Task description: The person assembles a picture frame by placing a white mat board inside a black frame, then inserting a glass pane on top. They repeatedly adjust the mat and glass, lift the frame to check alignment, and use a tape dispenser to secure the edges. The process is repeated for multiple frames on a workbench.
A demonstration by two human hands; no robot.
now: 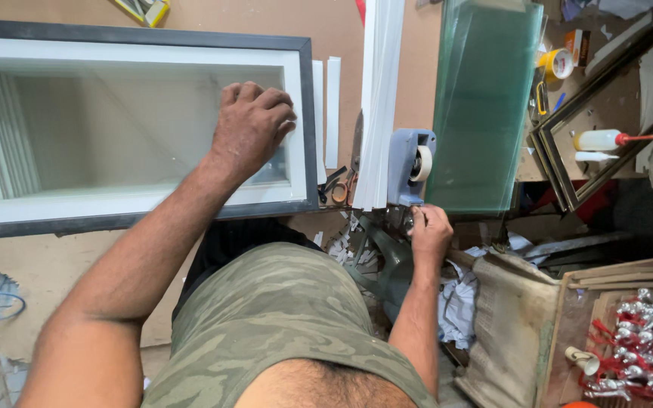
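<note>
Camouflage shorts (281,317) are filling the foreground nearest the camera. Left of them, the left hand (251,128) is pressing flat, its grip spread apart, on the glass of a black picture frame (307,113) with a wide white inner border, lying on the brown surface (39,264). Further right, the right hand (430,230) is pinching its grip together at the base of a blue tape dispenser (410,166), beside stacked greenish glass sheets (481,106).

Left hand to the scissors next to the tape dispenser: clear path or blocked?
Probably clear. The left hand rests on the frame's right end; the scissors lie uncovered just past that edge, nothing between. The right hand sits by the tape dispenser.
</note>
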